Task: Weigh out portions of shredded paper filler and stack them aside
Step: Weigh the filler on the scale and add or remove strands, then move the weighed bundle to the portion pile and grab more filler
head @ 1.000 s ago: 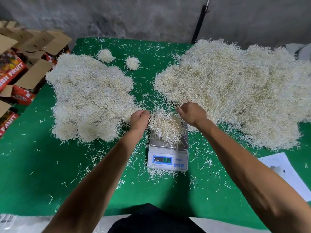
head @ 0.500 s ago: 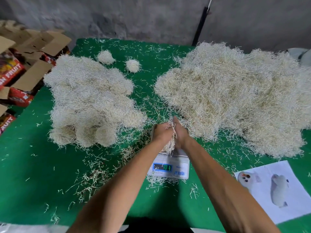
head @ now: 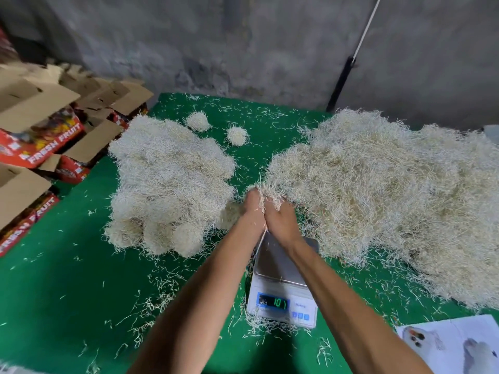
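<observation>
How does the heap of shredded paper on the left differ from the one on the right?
The left heap is smaller, paler and made of rounded, packed clumps; the right heap is far bigger, yellower, loose and tangled. Both are shredded paper lying on the green table.

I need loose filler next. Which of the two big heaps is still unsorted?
The big loose heap right of the scale; the left heap is rounded balls.

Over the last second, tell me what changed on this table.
Both hands, left hand and right hand, closed together on the wad of shredded paper that sat on the scale, gathered it up and lifted it off toward the far side; the pan is now bare. The portion stack, loose heap and scale stayed put.
</observation>
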Demonstrator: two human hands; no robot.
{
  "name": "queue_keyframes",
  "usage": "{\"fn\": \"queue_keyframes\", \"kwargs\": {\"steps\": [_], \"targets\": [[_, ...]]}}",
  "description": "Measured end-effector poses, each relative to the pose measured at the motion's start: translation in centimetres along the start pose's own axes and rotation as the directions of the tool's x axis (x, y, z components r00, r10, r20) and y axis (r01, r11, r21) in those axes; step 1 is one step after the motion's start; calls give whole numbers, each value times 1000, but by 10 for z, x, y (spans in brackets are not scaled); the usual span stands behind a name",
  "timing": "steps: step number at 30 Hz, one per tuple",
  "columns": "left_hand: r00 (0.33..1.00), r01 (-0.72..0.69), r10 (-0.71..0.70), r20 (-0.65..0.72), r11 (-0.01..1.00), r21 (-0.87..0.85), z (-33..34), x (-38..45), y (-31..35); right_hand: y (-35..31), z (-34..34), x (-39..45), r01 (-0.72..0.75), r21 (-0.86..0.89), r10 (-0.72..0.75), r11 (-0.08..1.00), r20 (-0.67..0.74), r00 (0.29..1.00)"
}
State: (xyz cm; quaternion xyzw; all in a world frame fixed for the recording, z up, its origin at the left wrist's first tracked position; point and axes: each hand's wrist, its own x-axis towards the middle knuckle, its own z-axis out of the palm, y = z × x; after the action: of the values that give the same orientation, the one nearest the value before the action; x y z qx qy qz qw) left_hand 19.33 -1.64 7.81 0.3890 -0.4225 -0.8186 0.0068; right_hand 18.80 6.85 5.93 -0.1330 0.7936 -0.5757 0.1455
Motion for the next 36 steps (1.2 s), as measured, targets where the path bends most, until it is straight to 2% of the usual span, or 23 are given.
{"fn": "queue_keyframes", "kwargs": {"steps": [2, 5, 6, 8, 10, 12, 13, 14, 15, 18, 20, 21, 22, 23, 25, 26, 27, 28, 29, 32, 34, 35, 36], "targets": [[997, -76, 76, -29, 997, 12, -3, 1, 8, -16, 8, 2, 69, -25, -66, 997, 95, 993], [994, -104, 101, 26, 989, 106, 2, 0, -6, -35, 10, 21, 39, 126, -37, 991, -20, 999], [996, -75, 72, 50, 994, 74, 1, -5, -5, -40, 6, 30, 43, 146, -36, 988, -49, 998], [990, -11, 25, 140, 995, -98, -2, -15, 9, -40, -8, 44, 68, 48, -67, 997, -26, 997], [981, -5, 76, 177, 928, -372, -16, -10, 29, -37, -5, 43, 236, -117, -231, 965, 58, 971], [976, -115, 187, 113, 880, -462, -24, -18, 37, -32, 16, 31, 517, -242, -484, 821, 183, 855], [971, -160, 226, 84, 866, -474, -25, -19, 33, -33, 26, 29, 601, -277, -554, 750, 234, 799], [967, -198, 248, 49, 862, -467, -24, -19, 26, -37, 32, 32, 614, -291, -559, 733, 256, 789], [973, -196, 225, 44, 916, -350, -22, -22, 23, -41, 33, 38, 580, -304, -527, 756, 242, 815], [979, 65, -27, 200, 980, -186, -45, -17, 37, -36, 23, 46, 471, -398, -450, 787, 150, 880], [994, -78, 91, 67, 980, -184, -70, -7, 45, -25, 35, 32, 524, -324, -486, 788, 195, 852], [990, -106, 123, 61, 967, -230, -73, -6, 43, -21, 48, 22, 580, -266, -534, 770, 229, 814], [973, -224, 228, 25, 967, -120, -79, -7, 36, -20, 60, 14, 628, -225, -577, 745, 253, 776], [971, -237, 239, -5, 960, -152, -77, -14, 29, -23, 69, 15, 647, -198, -598, 736, 256, 759], [952, -305, 302, -42, 949, -78, -83, -10, 28, -33, 70, 26, 572, -190, -537, 798, 207, 818], [955, -296, 297, 9, 952, 80, -82, -10, 31, -36, 66, 32, 504, -171, -476, 846, 182, 860], [967, -247, 238, 89, 964, 101, -80, -13, 37, -37, 63, 35, 454, -134, -429, 881, 179, 886], [979, -202, 187, 87, 955, 219, -91, -17, 44, -36, 65, 32, 440, -115, -414, 891, 194, 889], [978, -209, 204, 45, 955, 210, -103, -19, 47, -35, 73, 23, 473, -130, -442, 872, 211, 872], [871, -450, 486, -69, 846, 285, -130, -23, 30, -31, 108, 3, 650, -102, -615, 753, 241, 751], [909, -379, 413, -53, 874, 304, -133, -7, 17, -32, 115, 8, 586, -57, -560, 808, 232, 795], [960, -278, 277, 40, 929, 242, -134, -2, 16, -30, 115, 14, 520, -61, -494, 852, 233, 838], [962, -271, 267, 55, 910, 314, -140, 2, 12, -26, 115, 20, 474, -96, -438, 875, 255, 862]]}}
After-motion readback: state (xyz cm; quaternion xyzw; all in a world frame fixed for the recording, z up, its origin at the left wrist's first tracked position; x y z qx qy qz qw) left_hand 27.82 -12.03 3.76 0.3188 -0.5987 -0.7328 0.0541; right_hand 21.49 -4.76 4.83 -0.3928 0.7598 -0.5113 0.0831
